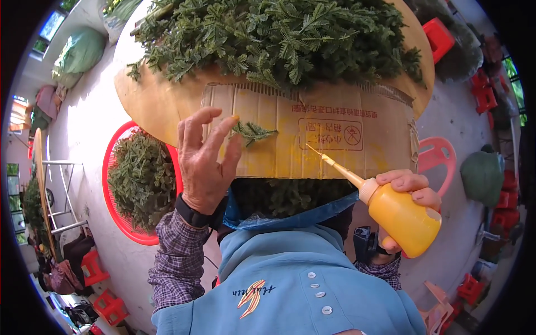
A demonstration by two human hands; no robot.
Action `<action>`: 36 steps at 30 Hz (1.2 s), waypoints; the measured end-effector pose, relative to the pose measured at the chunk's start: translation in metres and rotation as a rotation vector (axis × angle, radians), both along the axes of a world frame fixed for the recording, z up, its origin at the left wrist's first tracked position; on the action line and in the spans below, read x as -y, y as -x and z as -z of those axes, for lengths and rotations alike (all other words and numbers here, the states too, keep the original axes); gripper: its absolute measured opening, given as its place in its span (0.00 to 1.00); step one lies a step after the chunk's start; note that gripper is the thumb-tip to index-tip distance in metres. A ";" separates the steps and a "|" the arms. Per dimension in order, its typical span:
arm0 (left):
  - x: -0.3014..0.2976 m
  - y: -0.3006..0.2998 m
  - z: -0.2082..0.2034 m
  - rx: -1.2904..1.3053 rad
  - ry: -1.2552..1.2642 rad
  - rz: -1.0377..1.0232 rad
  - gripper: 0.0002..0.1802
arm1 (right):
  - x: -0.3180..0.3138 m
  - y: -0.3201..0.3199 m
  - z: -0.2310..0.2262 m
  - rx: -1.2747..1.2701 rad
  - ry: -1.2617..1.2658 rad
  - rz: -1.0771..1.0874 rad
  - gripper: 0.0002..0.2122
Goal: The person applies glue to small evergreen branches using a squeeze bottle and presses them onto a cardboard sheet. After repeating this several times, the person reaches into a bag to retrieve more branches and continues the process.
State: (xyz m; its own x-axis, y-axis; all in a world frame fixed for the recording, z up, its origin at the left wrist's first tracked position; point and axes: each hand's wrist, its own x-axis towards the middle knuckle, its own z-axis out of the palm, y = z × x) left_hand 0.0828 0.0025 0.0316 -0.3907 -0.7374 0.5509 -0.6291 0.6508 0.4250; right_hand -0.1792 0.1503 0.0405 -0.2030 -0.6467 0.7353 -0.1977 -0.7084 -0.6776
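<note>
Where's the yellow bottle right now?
In the head view, the yellow bottle is right of centre, held in the person's right hand, with its thin spout slanting up-left in front of the cardboard.

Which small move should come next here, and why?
Probably ease the nozzle toward the small green sprig: the right hand grips the yellow bottle with the nozzle pointing roughly that way, its tip is apart from the sprig, and the left hand has its fingertips at the sprig's near end.
</note>
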 end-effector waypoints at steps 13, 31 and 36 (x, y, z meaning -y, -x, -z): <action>-0.002 0.015 0.035 -0.102 -0.098 -0.062 0.23 | 0.030 -0.017 -0.007 0.014 0.008 -0.166 0.33; -0.006 0.014 0.044 -0.166 -0.175 -0.149 0.49 | 0.076 -0.056 0.011 -0.127 -0.054 -0.259 0.32; -0.006 0.014 0.044 -0.168 -0.134 -0.156 0.48 | 0.078 -0.056 0.014 -0.150 -0.056 -0.245 0.31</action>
State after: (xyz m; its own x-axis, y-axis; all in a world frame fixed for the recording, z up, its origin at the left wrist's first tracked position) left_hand 0.0686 0.0085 -0.0127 -0.1781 -0.8524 0.4917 -0.6309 0.4824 0.6077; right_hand -0.1228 0.0721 0.0270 0.0723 -0.7034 0.7071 -0.1261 -0.7097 -0.6931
